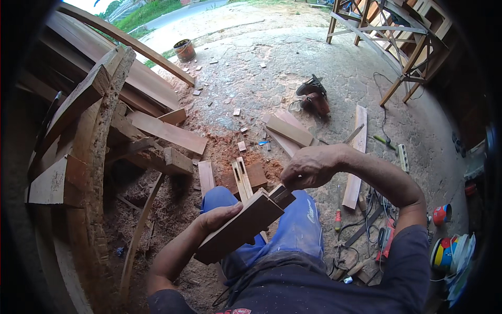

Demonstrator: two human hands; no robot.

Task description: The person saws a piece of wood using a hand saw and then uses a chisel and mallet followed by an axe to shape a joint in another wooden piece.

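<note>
My left hand [222,217] is wrapped round the near side of a thick wooden board [243,225], which rests slanted over my lap. A narrower stepped tongue, like a tenon [281,195], sticks out of the board's far end. Against that end my right hand [309,168] is closed, its wrist bent; whatever its fingers grip is hidden. Under the board, between my knees, lies a pale wooden piece with long slots [242,180]. A reddish wood block [256,175] lies just behind it.
Stacked heavy timbers [78,180] stand at my left. Ahead lie loose boards [289,131] and a power tool [315,97] amid sawdust and offcuts. A long plank [355,157], cables [371,225] and coloured cans [444,251] are at right. A bucket [184,51] and wooden trestle [402,78] stand farther off.
</note>
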